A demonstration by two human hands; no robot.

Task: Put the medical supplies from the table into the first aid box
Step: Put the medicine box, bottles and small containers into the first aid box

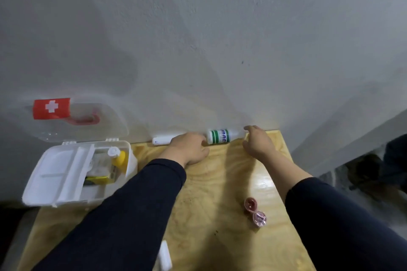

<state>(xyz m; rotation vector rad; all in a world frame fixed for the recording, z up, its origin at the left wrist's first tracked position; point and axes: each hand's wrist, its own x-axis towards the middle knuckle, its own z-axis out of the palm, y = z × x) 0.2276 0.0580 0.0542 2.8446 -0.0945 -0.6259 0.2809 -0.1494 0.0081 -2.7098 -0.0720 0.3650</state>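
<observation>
Head view: left hand (189,147) curled at bottle (220,136) base, grip unclear; right hand (256,141) loosely open at its tip. Bottle lies against wall, box (66,174) open far left. Risk: bottle rolls off, or sleeve knocks box.

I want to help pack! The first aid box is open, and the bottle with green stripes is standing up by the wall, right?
Not quite. In the head view the first aid box is open, but the bottle with green stripes is lying on its side by the wall, between the two hands.
</observation>
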